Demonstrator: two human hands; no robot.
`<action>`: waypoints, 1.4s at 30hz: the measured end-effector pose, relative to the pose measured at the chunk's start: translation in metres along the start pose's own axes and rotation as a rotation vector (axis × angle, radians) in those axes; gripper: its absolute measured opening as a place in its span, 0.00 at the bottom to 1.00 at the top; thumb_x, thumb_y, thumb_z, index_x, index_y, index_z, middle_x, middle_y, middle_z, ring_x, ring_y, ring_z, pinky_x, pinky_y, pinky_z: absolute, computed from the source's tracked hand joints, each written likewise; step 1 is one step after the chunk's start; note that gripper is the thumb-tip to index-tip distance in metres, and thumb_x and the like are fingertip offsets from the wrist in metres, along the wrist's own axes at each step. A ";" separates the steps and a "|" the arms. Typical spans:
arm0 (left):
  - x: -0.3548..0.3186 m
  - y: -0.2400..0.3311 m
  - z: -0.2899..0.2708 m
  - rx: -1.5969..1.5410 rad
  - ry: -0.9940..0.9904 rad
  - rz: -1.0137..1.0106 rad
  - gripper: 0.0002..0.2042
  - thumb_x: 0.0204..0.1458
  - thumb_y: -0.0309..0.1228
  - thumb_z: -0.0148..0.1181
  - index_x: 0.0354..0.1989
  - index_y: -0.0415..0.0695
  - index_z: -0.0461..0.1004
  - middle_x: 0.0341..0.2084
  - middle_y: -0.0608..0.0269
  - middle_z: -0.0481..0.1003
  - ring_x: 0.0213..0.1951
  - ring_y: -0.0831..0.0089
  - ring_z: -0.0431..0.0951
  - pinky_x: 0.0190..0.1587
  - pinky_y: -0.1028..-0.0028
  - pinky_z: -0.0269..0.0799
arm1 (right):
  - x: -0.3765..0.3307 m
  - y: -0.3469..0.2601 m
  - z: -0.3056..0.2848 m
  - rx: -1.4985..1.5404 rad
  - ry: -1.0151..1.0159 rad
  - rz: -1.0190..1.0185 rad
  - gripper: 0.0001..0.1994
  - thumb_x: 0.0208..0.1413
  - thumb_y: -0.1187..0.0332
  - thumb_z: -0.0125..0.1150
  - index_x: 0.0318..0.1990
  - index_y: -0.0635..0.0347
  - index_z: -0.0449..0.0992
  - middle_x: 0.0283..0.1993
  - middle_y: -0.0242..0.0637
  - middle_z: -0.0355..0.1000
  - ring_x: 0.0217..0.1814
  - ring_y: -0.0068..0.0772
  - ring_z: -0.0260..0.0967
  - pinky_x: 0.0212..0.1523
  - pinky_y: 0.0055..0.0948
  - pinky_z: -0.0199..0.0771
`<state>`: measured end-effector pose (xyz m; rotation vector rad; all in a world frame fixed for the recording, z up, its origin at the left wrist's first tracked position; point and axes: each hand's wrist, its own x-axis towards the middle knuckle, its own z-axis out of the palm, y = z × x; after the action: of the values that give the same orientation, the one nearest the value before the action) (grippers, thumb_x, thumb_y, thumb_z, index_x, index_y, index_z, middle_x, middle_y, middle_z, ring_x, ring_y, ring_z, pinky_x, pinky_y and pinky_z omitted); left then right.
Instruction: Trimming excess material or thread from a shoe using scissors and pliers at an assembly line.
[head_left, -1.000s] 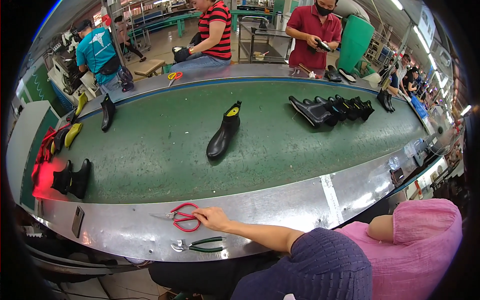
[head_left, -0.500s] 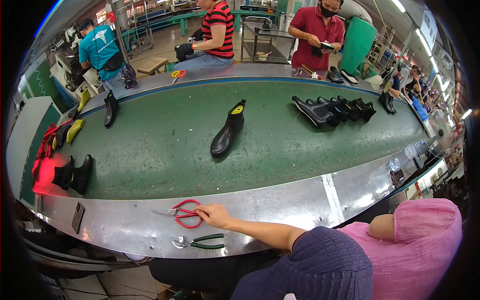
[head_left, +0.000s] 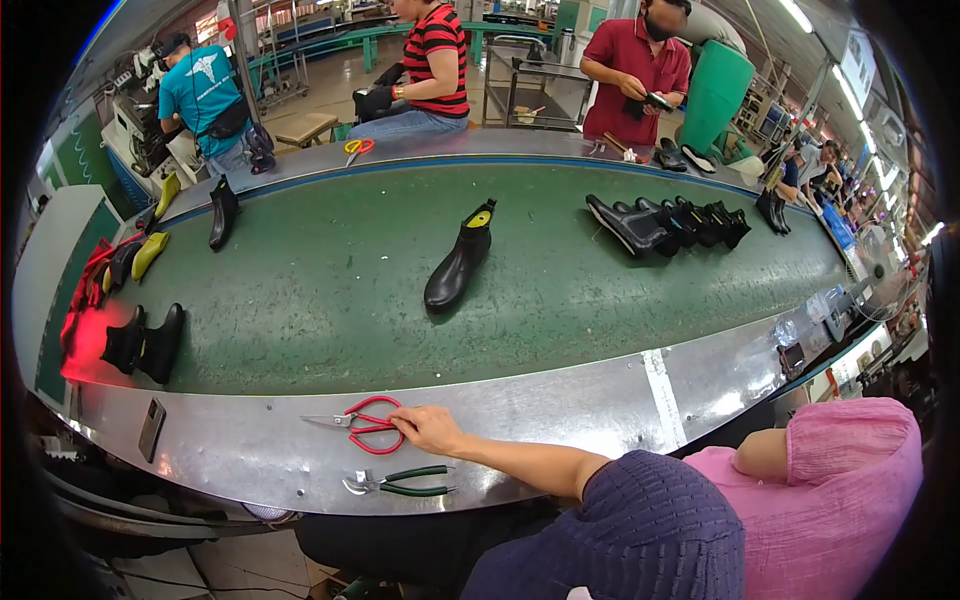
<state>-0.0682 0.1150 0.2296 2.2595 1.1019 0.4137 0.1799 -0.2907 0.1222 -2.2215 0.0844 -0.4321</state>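
My right hand (head_left: pixel 428 430) comes in from the lower right in a dark blue short sleeve. Its fingers are closed on the red looped handles of a pair of scissors (head_left: pixel 372 424). The scissors lie on the metal ledge (head_left: pixel 560 420), blades pointing left. Nearer to me, a pair of cutting pliers (head_left: pixel 400 482) with dark green handles rests on the same ledge. Beyond it, a black ankle boot (head_left: pixel 460 262) with a yellow inside stands alone mid-belt, away from my hand. My left hand is not in view.
The green conveyor belt (head_left: pixel 330 300) carries black boots (head_left: pixel 150 342) at left and a row of several black boots (head_left: pixel 665 225) at right. A phone (head_left: pixel 152 430) lies on the ledge. Beside me sits a person in pink (head_left: pixel 830 500); others work across the belt.
The view has shifted very slightly. My right hand keeps its hold on the scissors. Across the belt, the striped-shirt person's gloved hands have moved a little.
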 end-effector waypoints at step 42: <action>-0.045 0.025 0.008 -0.181 -0.021 -0.080 0.17 0.63 0.38 0.48 0.47 0.37 0.76 0.29 0.40 0.77 0.34 0.46 0.78 0.34 0.59 0.71 | -0.023 -0.208 -0.005 0.270 -1.317 0.340 0.29 0.60 0.71 0.56 0.68 0.59 0.57 0.37 0.32 0.74 0.35 0.21 0.68 0.36 0.20 0.65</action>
<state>-0.0757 0.0641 0.2380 2.0508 1.0947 0.4378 0.1386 -0.1575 0.2783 -1.7771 -0.2778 1.1413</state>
